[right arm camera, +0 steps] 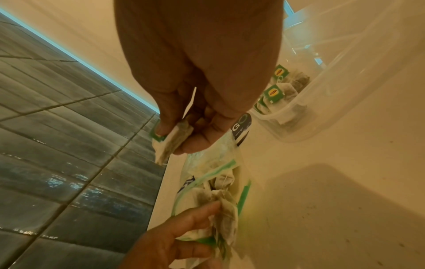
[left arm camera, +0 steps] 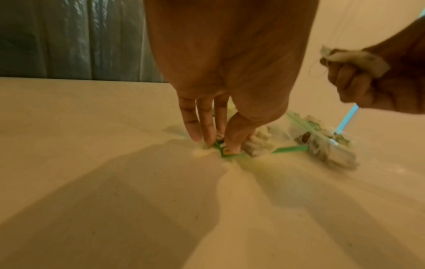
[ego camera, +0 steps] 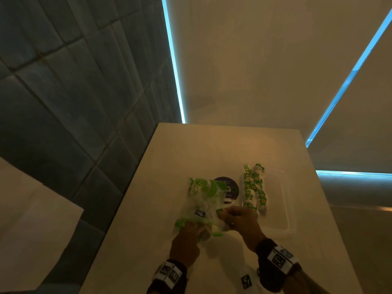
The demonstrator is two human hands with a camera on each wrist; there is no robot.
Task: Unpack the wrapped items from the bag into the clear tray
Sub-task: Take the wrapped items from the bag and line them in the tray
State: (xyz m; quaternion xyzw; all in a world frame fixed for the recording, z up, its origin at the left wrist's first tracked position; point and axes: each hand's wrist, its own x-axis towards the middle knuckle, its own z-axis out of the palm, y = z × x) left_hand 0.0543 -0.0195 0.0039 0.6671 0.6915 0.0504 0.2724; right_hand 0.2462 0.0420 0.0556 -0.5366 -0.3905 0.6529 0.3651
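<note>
While the left hand (ego camera: pixel 186 240) pinches the mouth of the bag (ego camera: pixel 203 204) against the table (ego camera: pixel 148 209), the right hand (ego camera: pixel 241 221) grips one wrapped item (right arm camera: pixel 172 140) above it, beside the clear tray (ego camera: pixel 277 200) holding others.

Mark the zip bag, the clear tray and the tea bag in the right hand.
zip bag (ego camera: pixel 203 200), head view, on its printed front.
clear tray (ego camera: pixel 285 209), head view, on its bare floor.
tea bag (right arm camera: pixel 174 140), right wrist view, on its paper pouch below the fingertips.
</note>
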